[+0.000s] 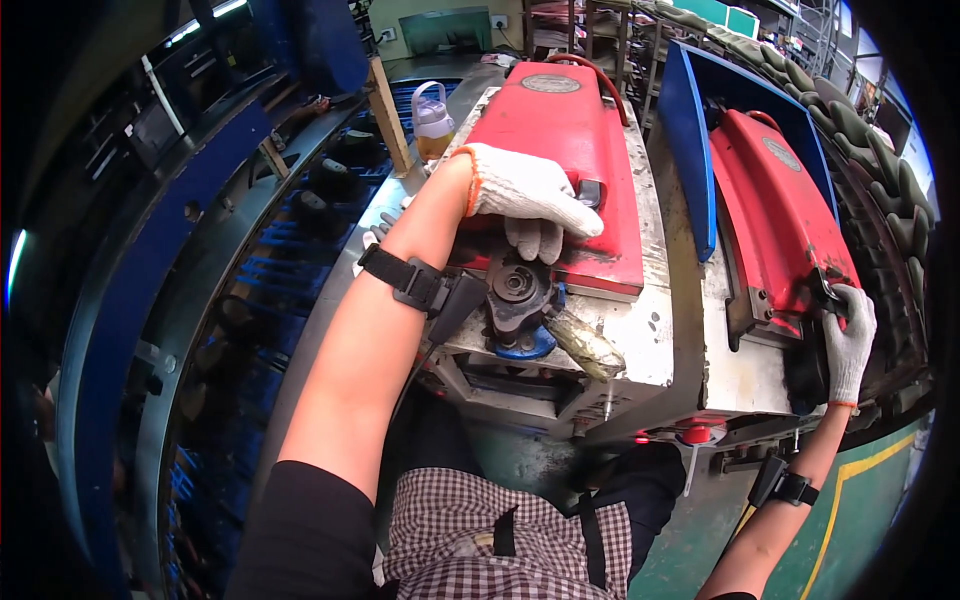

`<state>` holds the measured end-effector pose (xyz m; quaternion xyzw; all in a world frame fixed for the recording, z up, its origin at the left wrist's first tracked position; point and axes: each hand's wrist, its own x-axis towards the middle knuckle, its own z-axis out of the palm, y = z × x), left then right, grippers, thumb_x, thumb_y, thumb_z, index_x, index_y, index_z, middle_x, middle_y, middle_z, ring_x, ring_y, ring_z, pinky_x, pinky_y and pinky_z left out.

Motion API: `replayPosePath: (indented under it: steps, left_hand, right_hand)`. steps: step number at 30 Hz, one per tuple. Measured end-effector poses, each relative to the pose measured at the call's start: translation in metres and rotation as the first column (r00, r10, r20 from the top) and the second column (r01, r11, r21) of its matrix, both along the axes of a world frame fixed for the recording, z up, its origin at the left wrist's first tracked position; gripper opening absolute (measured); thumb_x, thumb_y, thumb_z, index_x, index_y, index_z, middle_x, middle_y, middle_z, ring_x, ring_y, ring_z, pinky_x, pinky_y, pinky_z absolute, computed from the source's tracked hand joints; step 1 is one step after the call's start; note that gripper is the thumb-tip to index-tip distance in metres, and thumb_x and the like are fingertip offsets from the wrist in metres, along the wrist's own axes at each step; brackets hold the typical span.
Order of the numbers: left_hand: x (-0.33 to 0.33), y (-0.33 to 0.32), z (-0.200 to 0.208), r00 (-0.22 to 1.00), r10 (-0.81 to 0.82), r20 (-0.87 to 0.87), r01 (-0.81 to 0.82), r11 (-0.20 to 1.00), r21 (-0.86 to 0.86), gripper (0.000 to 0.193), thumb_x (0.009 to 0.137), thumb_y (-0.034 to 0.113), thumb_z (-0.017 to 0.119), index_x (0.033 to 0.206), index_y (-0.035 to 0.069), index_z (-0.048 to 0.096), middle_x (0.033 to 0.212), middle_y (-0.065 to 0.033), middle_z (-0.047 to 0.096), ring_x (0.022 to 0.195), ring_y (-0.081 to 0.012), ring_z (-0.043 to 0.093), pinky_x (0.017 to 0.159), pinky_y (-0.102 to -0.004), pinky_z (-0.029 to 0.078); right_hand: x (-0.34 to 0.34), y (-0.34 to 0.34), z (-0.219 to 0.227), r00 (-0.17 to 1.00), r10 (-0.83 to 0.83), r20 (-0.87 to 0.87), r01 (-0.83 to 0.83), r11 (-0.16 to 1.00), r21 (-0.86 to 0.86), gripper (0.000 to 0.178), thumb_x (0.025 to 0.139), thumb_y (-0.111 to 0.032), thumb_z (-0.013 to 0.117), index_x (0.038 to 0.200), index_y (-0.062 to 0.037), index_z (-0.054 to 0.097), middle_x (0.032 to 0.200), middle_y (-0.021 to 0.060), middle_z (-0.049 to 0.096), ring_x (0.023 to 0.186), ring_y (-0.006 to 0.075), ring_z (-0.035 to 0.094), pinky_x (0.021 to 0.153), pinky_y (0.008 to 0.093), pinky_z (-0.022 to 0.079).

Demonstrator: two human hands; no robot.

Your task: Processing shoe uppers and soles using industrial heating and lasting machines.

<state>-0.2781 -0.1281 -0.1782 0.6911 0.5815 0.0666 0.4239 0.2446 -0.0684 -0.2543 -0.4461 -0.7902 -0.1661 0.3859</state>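
Gloved and flat, the left hand (530,195) presses down on the near end of a red machine cover (560,170), its fingers curled over the cover's front edge rather than closed around anything. Out at arm's length, the right hand (850,340) holds the lower corner of a second red cover (775,215), fingers wrapped over the edge.

Both covers run lengthwise away from the person, side by side on a worn metal worktop (650,340), with an upright blue panel (685,150) standing between them. The left cover lies level; the right one tilts up toward the blue panel. Just below the left hand, a dark round fitting (517,285) sits on a blue base, with a grimy handle (585,345) jutting out to the right of it.

Room is tight. The blue panel walls in the right cover, a row of dark moulded pieces (880,170) curves close past the right hand, and a plastic jug (432,118) stands at the left cover's far corner.
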Motion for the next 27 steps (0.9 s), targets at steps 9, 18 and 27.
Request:
replayPosePath:
  steps: [9, 18, 27]
  left_hand:
    - [-0.0012, 0.0035, -0.0044, 0.999, 0.020, 0.025, -0.020, 1.000, 0.001, 0.052, 0.094, 0.049, 0.070, 0.104, -0.002, 0.077, 0.084, -0.0116, 0.078, 0.064, -0.0161, 0.071, 0.059, -0.0283, 0.058]
    - [0.0012, -0.0005, 0.0009, 1.000, 0.027, 0.004, -0.027, 1.000, -0.004, 0.048, 0.094, 0.046, 0.071, 0.100, -0.002, 0.076, 0.083, -0.0117, 0.078, 0.062, -0.0155, 0.072, 0.058, -0.0283, 0.058]
    - [0.0014, 0.0003, 0.0017, 0.999, 0.033, -0.005, -0.033, 0.999, -0.003, 0.046, 0.095, 0.045, 0.071, 0.092, -0.001, 0.077, 0.083, -0.0106, 0.078, 0.062, -0.0145, 0.071, 0.058, -0.0270, 0.057]
  right_hand:
    - [-0.0041, -0.0011, 0.0003, 1.000, 0.017, -0.016, -0.017, 1.000, 0.014, 0.029, 0.075, 0.005, 0.068, 0.103, -0.0009, 0.067, 0.097, 0.0137, 0.066, 0.095, 0.0340, 0.062, 0.088, 0.0406, 0.049]
    - [-0.0078, -0.0043, 0.0021, 1.000, 0.002, -0.028, -0.002, 1.000, -0.005, 0.028, 0.074, 0.004, 0.070, 0.102, -0.0015, 0.066, 0.094, 0.0129, 0.065, 0.094, 0.0334, 0.061, 0.086, 0.0402, 0.049]
    - [-0.0060, -0.0062, 0.0055, 1.000, -0.018, 0.018, 0.018, 1.000, 0.002, 0.028, 0.076, 0.004, 0.068, 0.103, -0.0012, 0.067, 0.097, 0.0138, 0.066, 0.097, 0.0343, 0.063, 0.088, 0.0411, 0.049]
